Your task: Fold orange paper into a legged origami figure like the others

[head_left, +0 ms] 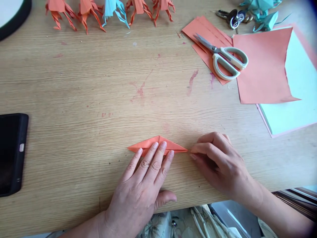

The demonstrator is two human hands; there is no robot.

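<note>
A piece of folded orange origami paper [148, 143] lies on the table near its front edge. It is long and low, pointed at both ends, with a peak at the top and a crease running along it. My left hand [141, 185] rests flat on it, fingers stretched and pressing its lower middle, thumb out to the side. Just off the right point of the paper, my right hand [223, 162] has its thumb and forefinger pinched together. Whether a tiny bit of the tip sits between those fingertips is hidden.
Scissors [229, 62] lie on orange paper strips [205, 29] at the upper right, beside a torn orange sheet [262, 66] on a pale green pad [297, 112]. Keys [232, 18] and folded paper figures [114, 8] line the back. A phone [11, 153] lies left.
</note>
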